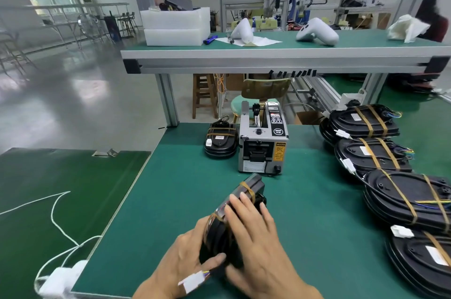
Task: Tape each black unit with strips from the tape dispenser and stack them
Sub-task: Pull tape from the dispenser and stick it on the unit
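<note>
Left hand (185, 253): under the near end of the black unit (234, 215), thumb curled over its near edge; it grips and bears the weight.
Right hand (253, 233): laid over the unit's upper face, fingers mostly straight and spread, pressing rather than wrapping.
Unit in hand: tilted up off the green mat (185, 201), far end pointing at the tape dispenser (262, 140). Two tan bands cross it already. White connector (194, 281) on its leads dangles by the left wrist.
Step, judged: smoothing the tape down before stacking. Rub along each band toward the edges so the ends bond; keep the leads out from under the tape; hold the near end firm so the unit does not twist.
Dispenser: upright mid-mat, just beyond the unit; cannot tell whether a strip waits at its mouth.
Left pile (220, 141): small stack of banded units, touching or just beside the dispenser's left side. Likely destination, a guess only.
Right row (390, 167): several stacks of banded units along the mat's right side.
Far bench, white foam trays (177, 26): stacked; dark parts show above the top rim, unclear what.
</note>
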Demonstrator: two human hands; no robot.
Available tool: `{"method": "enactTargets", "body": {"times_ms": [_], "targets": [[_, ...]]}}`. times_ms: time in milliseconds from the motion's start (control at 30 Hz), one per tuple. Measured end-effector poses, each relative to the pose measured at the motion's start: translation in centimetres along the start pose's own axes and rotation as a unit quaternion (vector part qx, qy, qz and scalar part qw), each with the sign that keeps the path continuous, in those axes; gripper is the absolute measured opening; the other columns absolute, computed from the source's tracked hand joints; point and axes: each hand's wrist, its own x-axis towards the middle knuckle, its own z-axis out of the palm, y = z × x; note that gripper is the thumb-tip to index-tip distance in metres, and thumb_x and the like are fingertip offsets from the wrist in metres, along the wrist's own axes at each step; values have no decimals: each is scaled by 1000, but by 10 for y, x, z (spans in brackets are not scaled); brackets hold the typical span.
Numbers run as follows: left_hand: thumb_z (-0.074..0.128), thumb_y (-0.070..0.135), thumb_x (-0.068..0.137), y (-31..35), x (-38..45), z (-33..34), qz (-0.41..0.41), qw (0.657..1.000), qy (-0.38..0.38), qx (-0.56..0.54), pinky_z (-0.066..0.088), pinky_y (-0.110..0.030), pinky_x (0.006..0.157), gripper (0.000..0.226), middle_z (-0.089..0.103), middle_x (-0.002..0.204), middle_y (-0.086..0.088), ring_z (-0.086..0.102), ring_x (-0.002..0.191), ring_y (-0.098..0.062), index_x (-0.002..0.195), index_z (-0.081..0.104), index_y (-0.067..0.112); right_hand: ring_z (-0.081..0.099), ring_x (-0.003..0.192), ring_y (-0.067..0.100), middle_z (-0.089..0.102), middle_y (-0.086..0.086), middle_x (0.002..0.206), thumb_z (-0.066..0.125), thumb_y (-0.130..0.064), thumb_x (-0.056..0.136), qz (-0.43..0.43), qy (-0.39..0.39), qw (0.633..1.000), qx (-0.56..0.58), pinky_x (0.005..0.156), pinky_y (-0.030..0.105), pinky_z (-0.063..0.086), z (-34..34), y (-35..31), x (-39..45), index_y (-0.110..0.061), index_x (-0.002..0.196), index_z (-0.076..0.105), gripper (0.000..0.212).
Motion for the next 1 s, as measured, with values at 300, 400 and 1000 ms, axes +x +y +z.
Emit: {"method": "enactTargets", "body": {"times_ms": [300, 400, 1000], "targets": [[68, 58, 86, 8, -2, -1, 8, 1000, -2, 19, 48, -11, 79, 65, 60, 92, 39, 55, 81, 14, 138, 29, 63, 38, 150, 20, 31, 8, 167, 72, -29, 73, -68, -128, 986, -82, 118, 33, 36, -54, 53, -18, -16, 160, 33, 97], [69, 57, 84, 9, 0, 0, 8, 1000, -2, 29, 44, -4, 78, 67, 58, 93, 46, 54, 81, 15, 137, 28, 59, 63, 111, 3, 63, -7, 130, 74, -9, 87, 148, 35, 988, 37, 95, 24, 50, -56, 68, -1, -23, 144, 55, 61], [79, 51, 82, 11, -2, -5, 53, 998, 6, 30, 55, -17, 83, 80, 67, 101, 27, 63, 87, 4, 143, 30, 66, 72, 54, 5, 73, -13, 74, 60, -13, 95, 573, 161, 777, 205, 69, 28, 57, -13, 117, 126, -11, 77, 75, 24]]}}
